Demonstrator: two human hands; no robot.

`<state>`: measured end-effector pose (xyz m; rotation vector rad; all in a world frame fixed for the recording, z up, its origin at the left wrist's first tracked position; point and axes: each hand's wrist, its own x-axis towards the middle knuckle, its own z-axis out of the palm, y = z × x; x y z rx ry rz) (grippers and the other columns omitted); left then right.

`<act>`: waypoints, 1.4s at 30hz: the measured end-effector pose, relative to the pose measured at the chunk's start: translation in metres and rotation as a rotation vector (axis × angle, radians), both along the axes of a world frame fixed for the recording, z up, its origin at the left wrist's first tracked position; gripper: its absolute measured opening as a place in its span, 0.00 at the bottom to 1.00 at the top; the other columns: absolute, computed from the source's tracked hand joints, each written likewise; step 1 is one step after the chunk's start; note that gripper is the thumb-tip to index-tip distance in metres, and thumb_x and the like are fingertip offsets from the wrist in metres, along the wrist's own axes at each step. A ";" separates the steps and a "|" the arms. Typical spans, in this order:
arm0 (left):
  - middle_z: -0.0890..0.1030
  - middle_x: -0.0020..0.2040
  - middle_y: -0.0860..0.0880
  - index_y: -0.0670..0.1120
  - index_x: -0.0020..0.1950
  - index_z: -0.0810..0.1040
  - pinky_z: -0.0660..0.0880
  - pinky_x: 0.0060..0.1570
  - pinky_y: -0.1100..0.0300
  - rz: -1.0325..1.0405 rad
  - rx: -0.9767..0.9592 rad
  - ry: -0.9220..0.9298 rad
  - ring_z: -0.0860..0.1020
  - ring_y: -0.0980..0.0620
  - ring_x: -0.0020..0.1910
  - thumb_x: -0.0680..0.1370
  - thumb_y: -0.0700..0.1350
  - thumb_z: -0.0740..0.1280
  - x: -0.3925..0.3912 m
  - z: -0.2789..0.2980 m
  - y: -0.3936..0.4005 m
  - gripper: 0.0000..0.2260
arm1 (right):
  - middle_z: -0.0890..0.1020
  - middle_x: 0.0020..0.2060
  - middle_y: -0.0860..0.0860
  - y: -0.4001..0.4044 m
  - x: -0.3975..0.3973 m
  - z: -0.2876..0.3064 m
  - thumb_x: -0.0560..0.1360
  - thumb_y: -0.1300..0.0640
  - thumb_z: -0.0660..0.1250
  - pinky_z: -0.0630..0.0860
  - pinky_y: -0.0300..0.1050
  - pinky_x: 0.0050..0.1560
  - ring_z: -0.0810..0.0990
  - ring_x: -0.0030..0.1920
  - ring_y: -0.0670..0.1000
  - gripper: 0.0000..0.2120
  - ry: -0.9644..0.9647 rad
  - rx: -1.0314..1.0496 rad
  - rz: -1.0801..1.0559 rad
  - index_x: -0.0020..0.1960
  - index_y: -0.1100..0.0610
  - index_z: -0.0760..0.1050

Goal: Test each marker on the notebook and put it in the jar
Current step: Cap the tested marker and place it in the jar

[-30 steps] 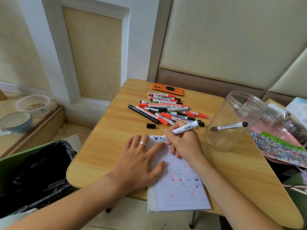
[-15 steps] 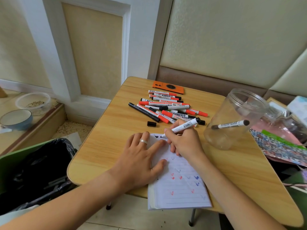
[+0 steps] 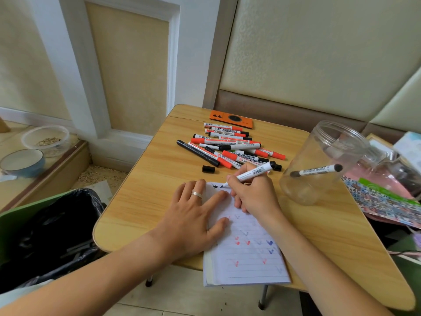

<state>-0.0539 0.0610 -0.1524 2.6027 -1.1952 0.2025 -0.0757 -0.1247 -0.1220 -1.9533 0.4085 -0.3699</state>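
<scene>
Head view: notebook [image 3: 248,258] overhangs table [image 3: 145,201] near edge.

Bare forearms, silver ring [image 3: 196,194] on left hand [image 3: 193,215]

marker pile [image 3: 230,147] behind notebook [image 3: 246,254], jar [image 3: 319,165] right

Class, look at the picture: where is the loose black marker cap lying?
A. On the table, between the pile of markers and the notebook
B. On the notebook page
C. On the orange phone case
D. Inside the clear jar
A: the loose black cap lies on the bare wooden table, just in front of the pile of markers and beyond the top edge of the notebook, touching neither.
</scene>
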 end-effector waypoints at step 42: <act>0.65 0.73 0.54 0.60 0.73 0.63 0.58 0.75 0.51 0.027 -0.045 0.212 0.68 0.54 0.69 0.80 0.69 0.51 0.009 0.030 0.008 0.25 | 0.80 0.30 0.54 0.002 -0.003 0.002 0.81 0.55 0.70 0.66 0.39 0.22 0.75 0.24 0.53 0.10 -0.028 0.103 -0.005 0.44 0.56 0.73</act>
